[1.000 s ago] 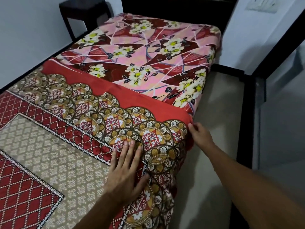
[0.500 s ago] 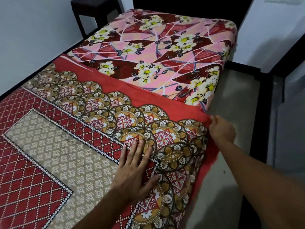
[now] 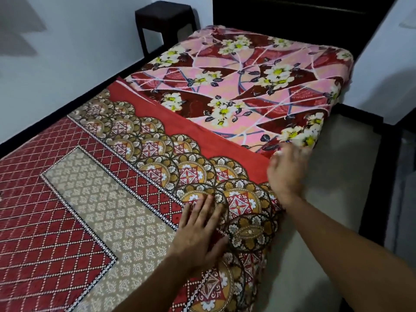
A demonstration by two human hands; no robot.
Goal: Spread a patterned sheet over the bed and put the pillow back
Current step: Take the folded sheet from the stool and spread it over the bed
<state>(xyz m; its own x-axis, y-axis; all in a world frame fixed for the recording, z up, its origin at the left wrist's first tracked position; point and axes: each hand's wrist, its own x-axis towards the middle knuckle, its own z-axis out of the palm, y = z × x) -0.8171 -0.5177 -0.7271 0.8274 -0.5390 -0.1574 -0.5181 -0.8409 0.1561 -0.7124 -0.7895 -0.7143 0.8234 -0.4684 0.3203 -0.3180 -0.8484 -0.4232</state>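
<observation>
Head view: left hand point(image 3: 200, 230) lay flat, fingers straight, pressing red-and-gold patterned cotton sheet point(image 3: 135, 199) near side edge of bed. Right hand point(image 3: 287, 172) had shifted further up sheet's plain red border, at mattress edge. Motion blur there, so I could not tell whether fingers pinched cloth. Sheet covered near half only, with pink floral bed cover point(image 3: 258, 86) bare beyond. I judged spreading unfinished. Pillow out of sight. Room: white wall point(image 3: 67, 52), black square stool point(image 3: 164, 16), dark headboard point(image 3: 292, 12), beige floor point(image 3: 326, 176).
</observation>
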